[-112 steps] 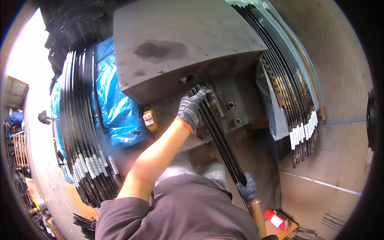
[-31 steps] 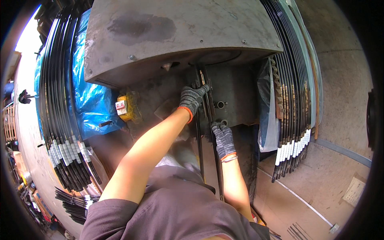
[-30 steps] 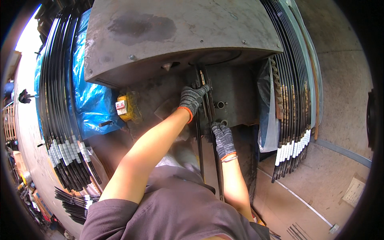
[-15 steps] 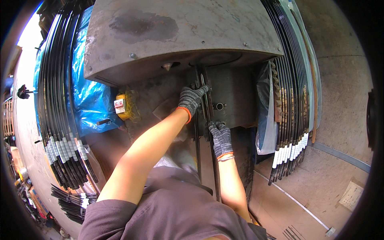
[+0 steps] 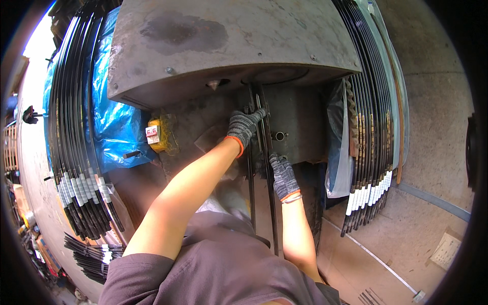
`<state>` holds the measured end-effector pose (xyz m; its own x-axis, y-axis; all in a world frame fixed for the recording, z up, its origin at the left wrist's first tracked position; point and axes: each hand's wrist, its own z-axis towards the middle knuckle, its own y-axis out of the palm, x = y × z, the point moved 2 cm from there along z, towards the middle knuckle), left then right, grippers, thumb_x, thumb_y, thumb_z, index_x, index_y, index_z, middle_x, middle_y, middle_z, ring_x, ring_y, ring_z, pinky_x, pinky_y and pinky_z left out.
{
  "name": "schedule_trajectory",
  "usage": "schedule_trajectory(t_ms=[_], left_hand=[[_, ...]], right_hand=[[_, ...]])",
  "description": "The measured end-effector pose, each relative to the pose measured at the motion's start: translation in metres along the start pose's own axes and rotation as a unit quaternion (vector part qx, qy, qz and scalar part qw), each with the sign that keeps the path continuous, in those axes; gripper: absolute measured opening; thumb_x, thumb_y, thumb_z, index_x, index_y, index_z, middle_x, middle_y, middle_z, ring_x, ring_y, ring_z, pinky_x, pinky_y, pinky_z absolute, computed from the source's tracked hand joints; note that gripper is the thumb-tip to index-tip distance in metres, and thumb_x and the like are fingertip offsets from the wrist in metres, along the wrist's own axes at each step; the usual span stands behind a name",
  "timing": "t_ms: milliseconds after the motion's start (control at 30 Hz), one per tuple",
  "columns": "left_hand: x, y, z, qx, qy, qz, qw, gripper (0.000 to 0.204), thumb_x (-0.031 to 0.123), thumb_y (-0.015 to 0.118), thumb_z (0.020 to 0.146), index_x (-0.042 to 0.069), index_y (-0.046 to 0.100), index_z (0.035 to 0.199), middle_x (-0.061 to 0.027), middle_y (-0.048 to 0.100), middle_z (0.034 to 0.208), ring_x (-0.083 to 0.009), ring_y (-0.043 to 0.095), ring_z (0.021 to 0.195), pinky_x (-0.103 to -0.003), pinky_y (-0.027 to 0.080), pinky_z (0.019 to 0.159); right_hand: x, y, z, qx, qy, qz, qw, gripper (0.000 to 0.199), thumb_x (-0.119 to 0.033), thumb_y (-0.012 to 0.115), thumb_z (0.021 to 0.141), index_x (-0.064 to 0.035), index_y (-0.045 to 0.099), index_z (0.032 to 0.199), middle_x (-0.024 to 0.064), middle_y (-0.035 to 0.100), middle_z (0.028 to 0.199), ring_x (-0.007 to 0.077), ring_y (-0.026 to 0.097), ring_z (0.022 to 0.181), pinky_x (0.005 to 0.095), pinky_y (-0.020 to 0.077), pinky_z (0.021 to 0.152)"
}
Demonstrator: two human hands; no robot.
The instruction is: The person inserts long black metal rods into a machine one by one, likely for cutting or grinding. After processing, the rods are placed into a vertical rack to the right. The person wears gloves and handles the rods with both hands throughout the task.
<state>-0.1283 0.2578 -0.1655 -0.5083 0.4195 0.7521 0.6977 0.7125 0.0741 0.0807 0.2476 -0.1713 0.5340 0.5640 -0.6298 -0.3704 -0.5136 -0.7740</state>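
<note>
With my left hand (image 5: 243,126), nearer the machine (image 5: 274,40), I am gripping black rods (image 5: 272,206) pointing lengthwise toward it, my right hand (image 5: 284,175) resting alongside, its grip unclear.

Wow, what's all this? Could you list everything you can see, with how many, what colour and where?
Metal housing: one, grey, top centre
Dark stain: one, blackish, on the housing
Left rods: many, black with white bands, left
Blue sheet: one, blue, beside them
Small box: one, yellow, white-and-red front, left of centre
Right rods: many, black with white bands, right
Small rod stack: uncounted, black, lower left
Paper sheet: one, pale, lower-right floor
Long bars: at least two, black, centre
Left hand: one, grey glove, orange cuff, around bars
Right hand: one, matching glove, at a bar, lower
Shirt: one, dark purplish, bottom
</note>
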Motion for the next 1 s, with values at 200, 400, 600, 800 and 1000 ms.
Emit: schedule_trajectory(t_ms=[200, 400, 600, 800, 1000], left_hand=[[0.003, -0.003, -0.005, 0.048, 0.003, 0.003, 0.999, 0.029, 0.027, 0.074, 0.069, 0.001, 0.064, 0.073, -0.0075, 0.062, 0.065, -0.0175, 0.055, 0.056, -0.035, 0.045, 0.055], [0.012, -0.001, -0.013, 0.047, 0.021, 0.013, 0.999, 0.034, 0.03, 0.076, 0.067, 0.0, 0.064, 0.077, -0.0096, 0.064, 0.071, -0.0185, 0.058, 0.06, -0.034, 0.047, 0.058], [-0.003, 0.0, 0.001, 0.037, -0.001, 0.032, 0.999, 0.039, 0.035, 0.076, 0.066, -0.001, 0.063, 0.075, -0.0102, 0.063, 0.07, -0.019, 0.058, 0.061, -0.034, 0.047, 0.058], [0.011, -0.002, -0.01, 0.016, -0.042, 0.038, 0.998, 0.03, 0.03, 0.075, 0.07, 0.007, 0.057, 0.076, -0.0017, 0.056, 0.067, -0.0138, 0.05, 0.058, -0.031, 0.043, 0.054], [0.015, -0.009, -0.018, -0.017, -0.075, -0.053, 0.996, 0.025, 0.028, 0.07, 0.076, 0.007, 0.057, 0.073, -0.0014, 0.053, 0.063, -0.0126, 0.044, 0.044, -0.029, 0.037, 0.041]], right_hand=[[-0.02, -0.016, 0.011, -0.04, -0.055, -0.012, 0.998, 0.031, 0.0, 0.046, 0.08, -0.0039, 0.057, 0.109, 0.018, 0.056, 0.111, 0.0342, 0.053, 0.101, 0.042, 0.0411, 0.091], [-0.037, -0.026, 0.022, -0.06, 0.105, 0.216, 0.969, 0.019, -0.003, 0.048, 0.082, -0.0018, 0.06, 0.096, 0.0138, 0.062, 0.092, 0.0264, 0.058, 0.081, 0.0358, 0.0464, 0.073], [-0.018, -0.001, 0.015, 0.009, 0.289, 0.418, 0.861, 0.016, -0.012, 0.053, 0.087, -0.0015, 0.062, 0.079, 0.0046, 0.059, 0.066, 0.0119, 0.051, 0.053, 0.026, 0.0408, 0.05], [-0.028, -0.006, 0.02, 0.03, 0.319, 0.387, 0.864, 0.01, -0.008, 0.058, 0.084, 0.0006, 0.062, 0.083, 0.0058, 0.061, 0.072, 0.0128, 0.056, 0.064, 0.0264, 0.0451, 0.059], [-0.044, -0.017, 0.016, -0.004, 0.288, 0.263, 0.921, 0.016, -0.01, 0.061, 0.081, 0.0027, 0.063, 0.091, 0.0064, 0.064, 0.082, 0.0137, 0.056, 0.069, 0.0263, 0.0456, 0.067]])
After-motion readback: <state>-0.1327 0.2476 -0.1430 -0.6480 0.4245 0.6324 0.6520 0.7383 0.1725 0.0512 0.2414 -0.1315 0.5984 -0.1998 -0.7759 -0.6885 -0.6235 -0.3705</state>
